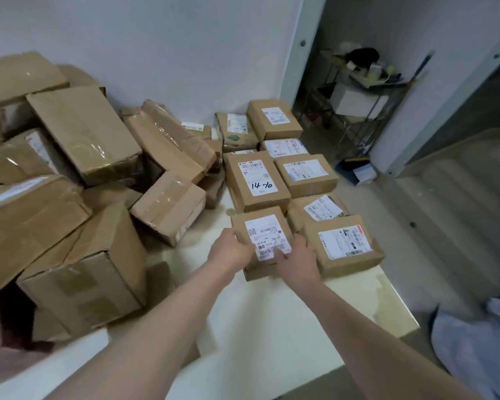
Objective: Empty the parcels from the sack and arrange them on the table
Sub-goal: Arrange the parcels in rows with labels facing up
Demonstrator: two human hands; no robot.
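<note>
Head view: small brown parcel (267, 241) with a white label on top sits at the near end of the left column of laid-out parcels (306, 174), over the pale bench (272, 327), held between both hands. The left hand (231, 251) grips its left edge, fingers curled round the side and mostly out of sight; the right hand (299, 262) holds the near right corner, thumb pressed on the label's barcode strip, its fingers (299, 242) bent down over the right edge into the narrow gap beside the neighbouring parcel (344, 245); so the parcel lies between the two palms, just ahead of both wrists.

Its long axis runs away from the person toward the wall (185, 53), the far end leaning slightly left; the label faces up and lies lengthwise along the same axis, barcode at the near end; whether the near end is lifted off the bench I cannot tell, since the hands cover it. Its far edge lies just short of the parcel marked "14-10" (256, 180); the laid-out parcels stand in two columns, labels up, close together.

Left of them a loose heap of larger cartons (70, 168) leans at all angles against the wall; pale fabric (479, 350) lies beyond the bench's right edge; a doorway at upper right shows a cluttered trolley (364, 90).
</note>
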